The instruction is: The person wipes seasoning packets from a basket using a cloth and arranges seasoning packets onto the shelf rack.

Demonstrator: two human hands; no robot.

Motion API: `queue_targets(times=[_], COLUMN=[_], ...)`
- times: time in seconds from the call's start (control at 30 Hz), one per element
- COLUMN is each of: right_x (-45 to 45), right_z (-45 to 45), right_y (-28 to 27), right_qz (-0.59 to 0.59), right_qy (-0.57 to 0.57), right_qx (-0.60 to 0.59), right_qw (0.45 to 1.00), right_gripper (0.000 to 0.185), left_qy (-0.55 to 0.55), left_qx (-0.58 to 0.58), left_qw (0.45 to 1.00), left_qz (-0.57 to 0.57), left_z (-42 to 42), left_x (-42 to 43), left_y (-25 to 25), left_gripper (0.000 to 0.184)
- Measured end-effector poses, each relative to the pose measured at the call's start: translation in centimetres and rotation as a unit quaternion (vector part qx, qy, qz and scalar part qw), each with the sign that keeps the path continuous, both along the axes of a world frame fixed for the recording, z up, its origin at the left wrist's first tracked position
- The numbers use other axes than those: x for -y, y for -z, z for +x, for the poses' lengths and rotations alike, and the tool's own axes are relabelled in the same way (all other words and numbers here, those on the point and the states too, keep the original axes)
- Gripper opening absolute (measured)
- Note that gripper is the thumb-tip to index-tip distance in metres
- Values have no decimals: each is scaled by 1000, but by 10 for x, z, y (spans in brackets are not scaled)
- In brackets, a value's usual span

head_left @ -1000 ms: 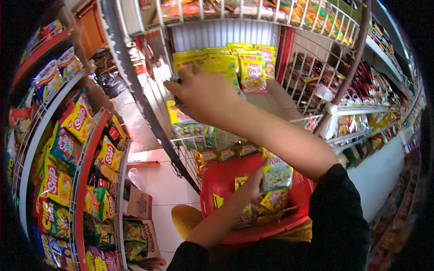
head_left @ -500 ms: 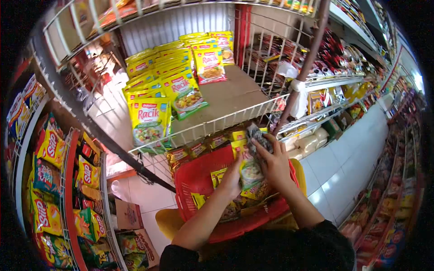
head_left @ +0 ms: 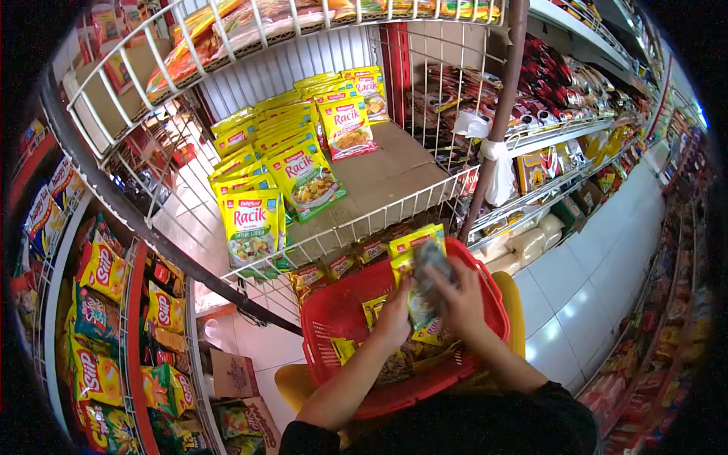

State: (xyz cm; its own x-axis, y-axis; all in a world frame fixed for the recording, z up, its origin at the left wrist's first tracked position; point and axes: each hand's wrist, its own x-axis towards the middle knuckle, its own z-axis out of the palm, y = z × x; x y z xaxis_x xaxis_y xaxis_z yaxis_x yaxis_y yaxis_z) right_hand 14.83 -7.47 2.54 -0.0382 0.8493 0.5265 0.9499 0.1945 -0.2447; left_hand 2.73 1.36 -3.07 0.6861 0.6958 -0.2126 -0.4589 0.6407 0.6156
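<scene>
Left grip (head_left: 392,317): pinched a flat yellow packet (head_left: 413,240)!
Right grip (head_left: 464,305): clutched a crumpled grey cloth (head_left: 430,264) against it!
Red plastic basket (head_left: 324,322): sat below!

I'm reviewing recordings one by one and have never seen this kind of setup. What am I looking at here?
There is no machine: this is a person working bare-handed, seen from a camera worn on their head, facing forward and down. The left hand holds a yellow packet over a red basket with more packets inside. The right hand, blurred, holds what looks like a grey cloth against that packet. Ahead, yellow Racik packets sit in rows on a cardboard-lined wire shelf, and snack bags show at the picture's left.
</scene>
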Motion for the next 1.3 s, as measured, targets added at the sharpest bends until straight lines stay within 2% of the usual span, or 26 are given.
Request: queue_targets(times=[0.03, 0.1, 0.13, 0.17, 0.2, 0.23, 0.27, 0.3, 0.37, 0.4, 0.43, 0.5, 0.53, 0.63, 0.67, 0.7, 0.73, 0.77, 0.83, 0.87, 0.93, 0.97, 1.07, 1.23, 1.3], right_x=[-8, -17, -17, -15, -12, -8, -5, -1, 3, 4, 5, 6, 8, 12, 13, 14, 14, 17, 22, 19, 13, 11, 4, -4, -4], right_z=[14, 35, 38, 40, 40, 40, 38, 32, 23, 22, 22, 23, 26, 48, 52, 56, 57, 53, 21, 11, -1, -3, -6, -2, 1], right_y=[9, 23, 26, 28, 31, 33, 33, 31, 25, 23, 22, 21, 22, 26, 26, 25, 17, 5, -41, -43, -44, -42, -34, -42, -40], right_qz=[26, 74, 76, 37, -4, -46, -45, -60, -90, -89, -112, -158, -161, -90, -93, -4, 83, 73, 102, 88, 17, 14, -63, -40, -12], right_qy=[61, 178, 177, 131, 78, 20, 22, 17, 6, 9, 11, 17, 20, 93, 96, 141, 181, 186, 153, 157, 5, 7, -111, -122, -37], right_qx=[-87, -258, -258, -472, -660, -811, -811, -757, -632, -632, -667, -734, -735, -677, -678, -558, -419, -419, -130, -131, -30, -32, -62, -94, -72], right_qw=[994, 947, 947, 871, 747, 582, 582, 650, 770, 770, 736, 661, 658, 724, 723, 818, 886, 886, 974, 975, 999, 999, 990, 987, 997], right_gripper=[41, 46, 46, 46, 46, 47, 47, 48, 52, 52, 55, 61, 61, 61, 61, 59, 57, 57, 55, 55, 59, 59, 57, 55, 53], left_qy=[0, -28, -42, -41, -31, -20, -10, -8, -12, -13, -11, -28, -37, -57, -66, -66, -48, -31, -10, -14, -27, -25, -14, -19, -16], left_qx=[-1, -26, -37, -37, -61, -86, -109, -109, -163, -190, -190, -159, -143, -118, -102, -104, -96, -90, -93, -35, 84, 82, 42, 22, 4], left_qw=[1000, 999, 998, 998, 997, 992, 984, 984, 961, 946, 947, 980, 988, 991, 992, 992, 993, 994, 995, 999, 996, 996, 999, 994, 996], left_qz=[1, -5, -5, -2, 47, 94, 140, 139, 221, 261, 259, 115, 40, 29, 25, 21, 40, 54, 42, 11, -35, -38, 25, 102, 86], left_z=[-1, -5, -6, -5, -5, -4, -4, -4, -5, -5, -5, -3, -3, -7, -7, -6, -6, -7, -10, -9, -6, -8, -12, -16, -14], left_x=[0, 1, 0, -2, -2, 0, 2, 4, 6, 7, 6, 2, 0, 0, -2, -6, -9, -9, 4, 9, 11, 10, 3, 4, 2], left_y=[-8, -28, -34, -34, -30, -25, -22, -21, -23, -23, -23, -22, -22, -36, -39, -41, -42, -41, -36, -38, -44, -40, -23, -34, -39], left_gripper=[46, 39, 36, 36, 34, 33, 32, 32, 33, 34, 34, 36, 37, 41, 44, 44, 46, 48, 51, 50, 49, 49, 50, 49, 51])
